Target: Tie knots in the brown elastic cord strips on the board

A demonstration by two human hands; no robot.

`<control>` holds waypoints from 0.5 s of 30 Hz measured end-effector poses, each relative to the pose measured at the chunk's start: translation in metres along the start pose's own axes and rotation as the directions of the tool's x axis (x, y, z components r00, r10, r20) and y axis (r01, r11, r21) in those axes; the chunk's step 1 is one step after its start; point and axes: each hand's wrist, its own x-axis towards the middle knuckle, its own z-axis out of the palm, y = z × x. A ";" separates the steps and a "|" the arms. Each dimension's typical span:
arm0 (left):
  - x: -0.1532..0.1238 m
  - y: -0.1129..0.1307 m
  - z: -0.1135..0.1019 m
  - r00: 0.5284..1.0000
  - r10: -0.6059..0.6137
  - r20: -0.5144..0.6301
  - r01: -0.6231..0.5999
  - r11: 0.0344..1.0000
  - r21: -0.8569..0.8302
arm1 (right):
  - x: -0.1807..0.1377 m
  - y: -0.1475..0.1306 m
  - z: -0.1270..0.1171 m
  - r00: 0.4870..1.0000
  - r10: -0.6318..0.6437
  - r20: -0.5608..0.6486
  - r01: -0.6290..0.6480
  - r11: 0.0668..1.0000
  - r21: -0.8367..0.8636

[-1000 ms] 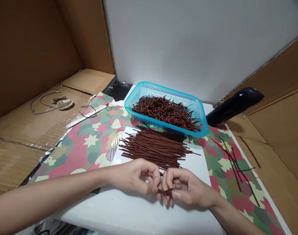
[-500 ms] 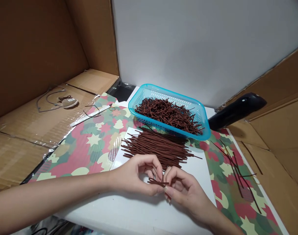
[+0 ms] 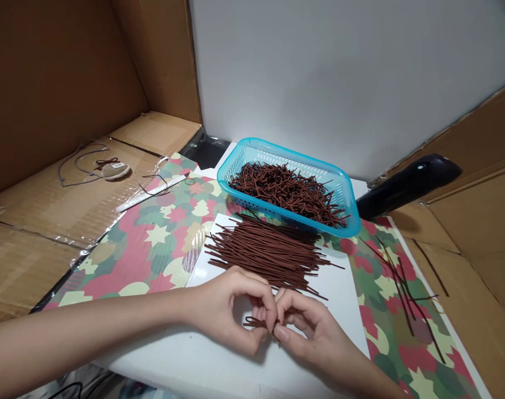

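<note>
Hands over the board, as I read the feed. My left grip [image 3: 231, 310] and right grip [image 3: 306, 327] are drawn together, fingertips pinching one short bent brown strand [image 3: 254, 322] between them just above the white board [image 3: 339, 310], apparently to steady it. Beyond, straight strands [image 3: 269, 255] lie roughly parallel on the board, within easy reach — a looser heap of strands [image 3: 288, 191] fills the turquoise plastic basket [image 3: 286, 149], kept apart from that row, it seems.

One left hand [image 3: 231, 307], one right hand [image 3: 310, 332], one turquoise basket [image 3: 277, 148]
</note>
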 end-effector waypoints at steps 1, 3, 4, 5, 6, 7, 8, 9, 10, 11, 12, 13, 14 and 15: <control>0.000 0.000 -0.001 1.000 0.002 0.015 -0.002 1.000 0.001 | 0.000 0.000 0.000 1.000 -0.003 0.006 0.003 1.000 -0.015; 0.000 0.001 -0.001 0.999 0.003 0.046 -0.003 1.000 0.000 | 0.000 0.001 0.000 1.000 -0.017 0.017 0.017 0.999 -0.033; -0.001 0.002 -0.002 0.999 0.005 0.055 -0.004 1.000 -0.002 | 0.000 0.001 0.000 0.999 -0.023 0.023 0.024 0.999 -0.034; -0.001 0.002 -0.002 0.998 0.005 0.058 -0.005 1.000 -0.003 | 0.000 0.000 0.000 0.999 -0.029 0.025 0.030 0.999 -0.032; -0.001 0.002 -0.002 0.998 0.004 0.055 -0.004 1.000 -0.002 | 0.000 0.000 0.000 0.999 -0.031 0.027 0.032 0.999 -0.029; -0.001 0.002 -0.002 0.999 0.002 0.046 -0.002 1.000 0.004 | 0.000 -0.001 0.000 0.999 -0.031 0.028 0.032 0.999 -0.029; -0.001 0.003 -0.002 1.000 0.001 0.030 -0.002 1.000 0.015 | 0.000 -0.002 0.000 0.999 -0.033 0.025 0.034 0.999 -0.037; -0.001 0.003 -0.001 1.000 0.002 0.015 -0.002 1.000 0.030 | 0.000 -0.004 0.000 0.999 -0.036 0.013 0.037 0.998 -0.050; -0.001 0.003 -0.001 1.000 0.005 0.003 -0.005 0.999 0.046 | 0.000 -0.005 -0.001 0.999 -0.044 -0.009 0.043 0.997 -0.067; -0.001 0.002 0.000 1.000 0.011 -0.007 -0.010 0.998 0.063 | 0.000 -0.006 -0.001 0.998 -0.055 -0.039 0.051 0.995 -0.089; -0.001 0.002 0.001 1.000 0.014 -0.017 -0.012 0.997 0.076 | 0.000 -0.007 -0.001 0.994 -0.073 -0.078 0.064 0.991 -0.114; -0.001 0.001 0.002 1.000 0.008 -0.026 -0.006 0.997 0.082 | 0.000 -0.007 -0.002 0.988 -0.097 -0.116 0.080 0.986 -0.145; -0.002 0.000 0.003 0.999 -0.005 -0.040 0.008 0.997 0.080 | 0.001 -0.007 -0.002 0.981 -0.128 -0.144 0.101 0.978 -0.184; -0.002 -0.001 0.004 0.998 -0.025 -0.058 0.029 0.997 0.070 | 0.001 -0.006 -0.002 0.973 -0.166 -0.162 0.126 0.965 -0.232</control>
